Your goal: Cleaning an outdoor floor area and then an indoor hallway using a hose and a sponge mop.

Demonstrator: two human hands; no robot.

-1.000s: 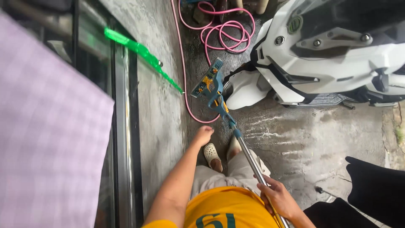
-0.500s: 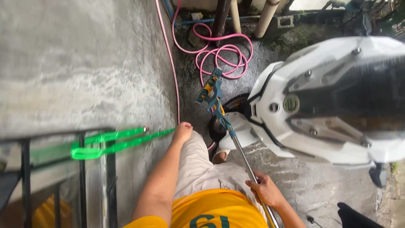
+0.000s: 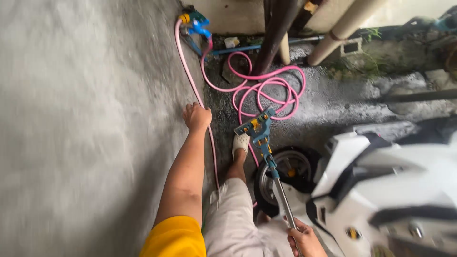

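Note:
My right hand (image 3: 304,242) grips the metal pole (image 3: 281,195) of a flat mop at the bottom edge. Its blue and yellow head (image 3: 257,124) hangs tilted above the wet floor, next to my foot in a white clog (image 3: 242,141). My left hand (image 3: 196,116) is stretched forward with the fingers curled into a fist. It is close to the grey concrete wall (image 3: 95,119) and beside the pink hose (image 3: 266,90). Nothing shows in that fist.
A white scooter (image 3: 390,190) fills the lower right, its front wheel (image 3: 288,173) just right of the mop pole. The pink hose coils on wet concrete and runs up to a tap (image 3: 195,21). Pipes (image 3: 342,24) stand at the back.
The view swung forward and down. The window grille and the green object left the frame. My left hand reached further ahead along the wall; the mop head moved forward with my step.

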